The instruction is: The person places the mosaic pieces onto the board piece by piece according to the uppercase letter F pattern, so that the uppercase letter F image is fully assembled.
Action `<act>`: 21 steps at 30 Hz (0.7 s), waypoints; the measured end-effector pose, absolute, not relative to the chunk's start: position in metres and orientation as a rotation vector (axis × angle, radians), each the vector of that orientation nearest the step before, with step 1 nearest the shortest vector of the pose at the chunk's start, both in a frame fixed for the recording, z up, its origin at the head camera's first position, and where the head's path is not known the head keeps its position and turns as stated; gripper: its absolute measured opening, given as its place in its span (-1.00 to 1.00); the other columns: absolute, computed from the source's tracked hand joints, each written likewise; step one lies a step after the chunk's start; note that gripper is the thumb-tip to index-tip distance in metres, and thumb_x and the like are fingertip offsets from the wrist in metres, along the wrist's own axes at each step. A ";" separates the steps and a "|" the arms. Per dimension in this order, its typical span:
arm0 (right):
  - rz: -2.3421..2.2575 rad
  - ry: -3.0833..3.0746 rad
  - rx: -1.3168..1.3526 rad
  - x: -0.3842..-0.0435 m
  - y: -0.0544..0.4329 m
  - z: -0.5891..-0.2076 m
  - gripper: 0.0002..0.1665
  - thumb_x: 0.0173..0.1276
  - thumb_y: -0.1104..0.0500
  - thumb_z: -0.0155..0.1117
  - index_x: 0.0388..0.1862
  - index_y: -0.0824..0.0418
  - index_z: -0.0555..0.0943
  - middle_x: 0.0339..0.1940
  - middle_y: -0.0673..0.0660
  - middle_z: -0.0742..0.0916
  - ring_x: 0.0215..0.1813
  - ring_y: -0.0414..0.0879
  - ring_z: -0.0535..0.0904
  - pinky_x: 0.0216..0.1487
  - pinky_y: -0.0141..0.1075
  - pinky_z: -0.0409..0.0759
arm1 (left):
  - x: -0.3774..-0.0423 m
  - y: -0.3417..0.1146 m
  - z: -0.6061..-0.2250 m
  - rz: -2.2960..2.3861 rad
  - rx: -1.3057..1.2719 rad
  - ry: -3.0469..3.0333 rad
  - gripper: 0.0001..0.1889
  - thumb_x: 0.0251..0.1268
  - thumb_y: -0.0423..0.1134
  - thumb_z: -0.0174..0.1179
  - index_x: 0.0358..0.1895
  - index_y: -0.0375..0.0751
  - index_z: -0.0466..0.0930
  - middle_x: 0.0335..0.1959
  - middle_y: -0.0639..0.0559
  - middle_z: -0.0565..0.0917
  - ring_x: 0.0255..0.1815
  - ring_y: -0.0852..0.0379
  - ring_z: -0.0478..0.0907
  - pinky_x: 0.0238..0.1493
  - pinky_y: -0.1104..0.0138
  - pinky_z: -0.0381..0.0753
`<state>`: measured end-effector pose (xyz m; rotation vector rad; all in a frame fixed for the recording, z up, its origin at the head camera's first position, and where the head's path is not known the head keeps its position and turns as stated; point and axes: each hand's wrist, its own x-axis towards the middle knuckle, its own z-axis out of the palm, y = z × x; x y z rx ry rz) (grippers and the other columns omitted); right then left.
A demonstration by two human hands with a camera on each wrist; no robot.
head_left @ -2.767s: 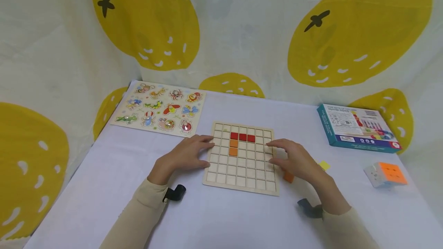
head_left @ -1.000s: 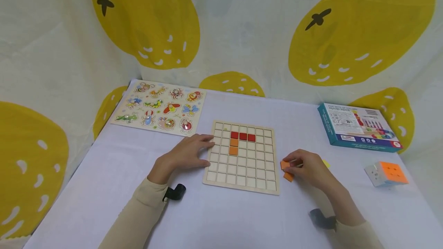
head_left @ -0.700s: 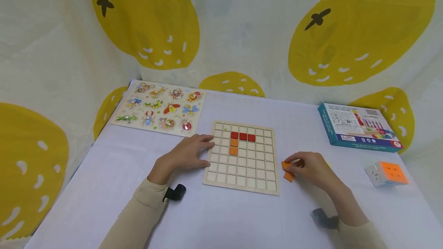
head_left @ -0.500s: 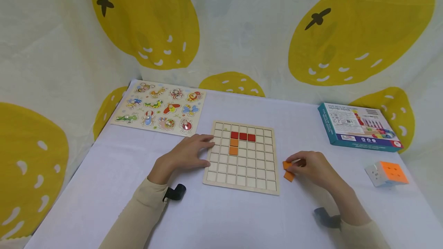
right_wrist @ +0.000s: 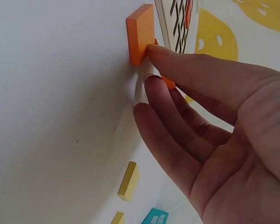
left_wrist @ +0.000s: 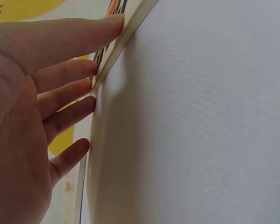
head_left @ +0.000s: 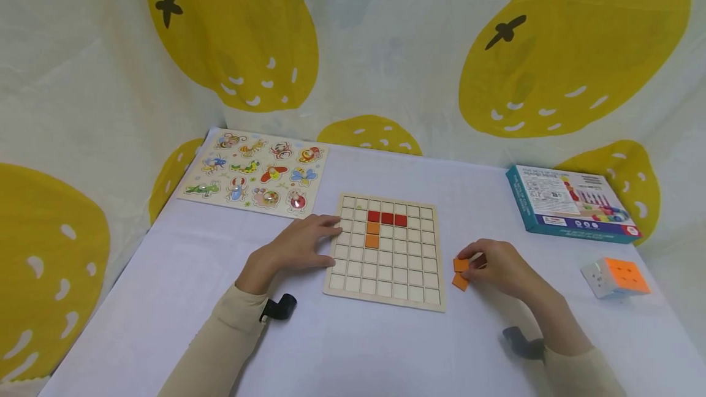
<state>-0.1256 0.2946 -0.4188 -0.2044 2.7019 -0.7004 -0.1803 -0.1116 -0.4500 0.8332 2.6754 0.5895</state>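
My left hand (head_left: 295, 244) rests at the left edge of a wooden grid board (head_left: 385, 305), fingers and thumb fairly straight, their tips at the rim. In the left wrist view, the thumb and fingertips meet the board's side edge (left_wrist: 123, 43). Three red tiles (head_left: 388, 219) and two orange tiles (head_left: 372, 241) sit in the board's cells. Right of the board, my right hand (head_left: 499, 268) pinches an orange square tile (head_left: 461, 264) between thumb and fingers. Another orange tile (head_left: 460, 282) lies just in front of it, close to the thumb tip; it looks large in the right wrist view.
Yellow tiles (right_wrist: 128, 181) lie behind the right hand. A teal box (head_left: 576, 201) and a puzzle cube (head_left: 616, 277) stand at the right. An insect puzzle board (head_left: 254, 171) lies at the back left. A fruit-patterned cloth (head_left: 386, 48) hangs behind the table.
My right hand left the board's right edge and took hold of an orange tile beside it, then shifted that tile slightly right. The left hand has stayed put.
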 end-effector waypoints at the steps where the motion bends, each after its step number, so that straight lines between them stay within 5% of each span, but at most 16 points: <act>1: -0.699 2.697 -0.209 -0.126 0.294 -0.418 -0.65 0.20 0.21 0.54 -0.02 0.25 0.74 -0.13 0.12 0.79 -0.17 -0.12 0.62 -0.20 -0.46 0.65 | -0.180 -0.112 -0.450 0.591 0.833 2.674 -0.30 0.21 0.03 0.42 0.43 -0.04 0.50 0.58 0.04 0.36 0.61 -0.05 0.27 0.54 -0.07 0.30; 21: -0.779 2.695 -0.280 -0.141 0.254 -0.401 -0.66 0.25 0.15 0.52 0.01 0.16 0.77 -0.08 0.14 0.81 -0.24 -0.12 0.62 -0.34 -0.45 0.64 | -0.182 -0.112 -0.450 0.577 0.826 2.677 -0.29 0.21 0.03 0.42 0.44 -0.04 0.49 0.59 0.05 0.35 0.60 -0.04 0.27 0.54 -0.04 0.31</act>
